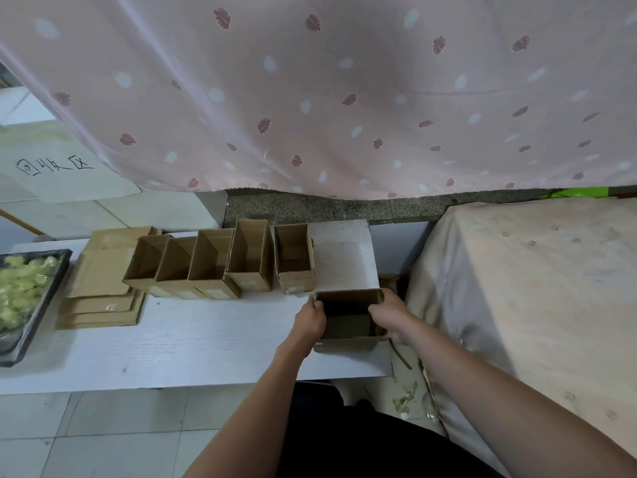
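Note:
An open brown cardboard box (348, 324) stands on the white table (213, 343) near its right front corner. My left hand (308, 320) grips the box's left wall, fingers curled over the rim. On the right wall my right hand (389, 315) holds the rim, with fingers reaching inside the box. The inside of the box is dark and looks bare.
Several open cardboard boxes (220, 263) stand in a row behind. Flattened cardboard (100, 294) lies stacked to their left. A black tray (44, 291) of pale yellow pieces sits at the left edge. A cloth-covered block (531, 288) is close on the right, a pink curtain (327, 98) behind.

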Demonstrator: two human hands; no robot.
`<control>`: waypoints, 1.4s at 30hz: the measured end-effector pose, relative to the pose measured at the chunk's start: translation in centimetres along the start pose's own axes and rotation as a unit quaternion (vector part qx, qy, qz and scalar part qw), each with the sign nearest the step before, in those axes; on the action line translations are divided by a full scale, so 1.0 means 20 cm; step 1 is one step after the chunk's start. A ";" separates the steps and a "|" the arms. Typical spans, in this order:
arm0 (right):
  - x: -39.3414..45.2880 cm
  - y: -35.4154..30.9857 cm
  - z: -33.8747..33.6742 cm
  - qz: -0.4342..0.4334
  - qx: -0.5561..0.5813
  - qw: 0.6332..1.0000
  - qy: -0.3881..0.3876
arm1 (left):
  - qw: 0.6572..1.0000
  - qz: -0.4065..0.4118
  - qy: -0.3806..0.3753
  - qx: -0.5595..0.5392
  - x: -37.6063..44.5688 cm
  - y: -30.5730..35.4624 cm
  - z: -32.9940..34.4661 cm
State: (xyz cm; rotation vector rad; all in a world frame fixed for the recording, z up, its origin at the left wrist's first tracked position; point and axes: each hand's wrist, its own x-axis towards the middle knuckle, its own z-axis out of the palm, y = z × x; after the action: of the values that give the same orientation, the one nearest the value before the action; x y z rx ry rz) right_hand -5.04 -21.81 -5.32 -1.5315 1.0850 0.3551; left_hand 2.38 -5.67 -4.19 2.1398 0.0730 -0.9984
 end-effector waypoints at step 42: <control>0.28 0.32 0.16 0.085 -0.138 0.983 0.082 | 0.950 0.061 0.045 0.303 0.31 -0.44 0.20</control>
State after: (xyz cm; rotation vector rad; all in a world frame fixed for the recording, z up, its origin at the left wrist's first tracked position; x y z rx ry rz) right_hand -6.01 -20.84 -14.27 -1.7399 1.3448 0.5213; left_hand 1.02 -3.58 -15.38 2.7041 -0.3642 -0.9278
